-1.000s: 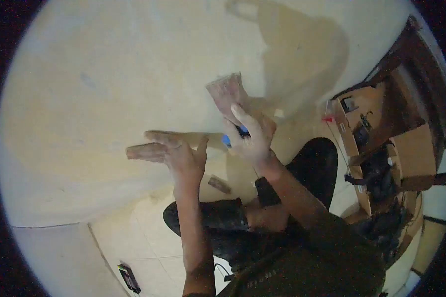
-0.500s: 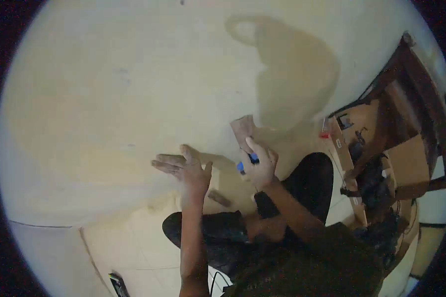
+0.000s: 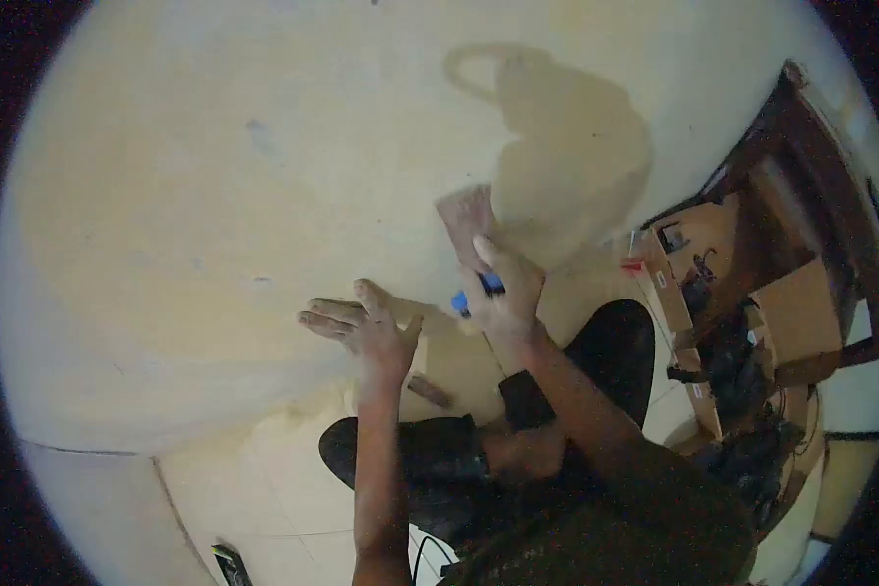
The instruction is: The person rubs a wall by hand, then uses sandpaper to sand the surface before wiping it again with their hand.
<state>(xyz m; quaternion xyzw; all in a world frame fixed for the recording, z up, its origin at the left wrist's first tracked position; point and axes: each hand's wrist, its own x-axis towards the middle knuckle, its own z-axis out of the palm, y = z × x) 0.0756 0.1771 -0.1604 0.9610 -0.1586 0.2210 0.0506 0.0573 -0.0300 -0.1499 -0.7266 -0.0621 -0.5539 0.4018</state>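
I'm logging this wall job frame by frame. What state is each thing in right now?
left hand: open, fingers spread, flat against the wall
right hand: shut on brush
brush: bristles pressed to the wall, blue handle in the grip
wall: pale, patchy, shadow cast on it
cardboard boxes: open, cluttered

Dim, warm yellowish light falls on the wall [image 3: 215,195], casting a soft head-shaped shadow [image 3: 566,156] near its upper right, while fisheye distortion bends the edges into black corners and motion blur softens details.
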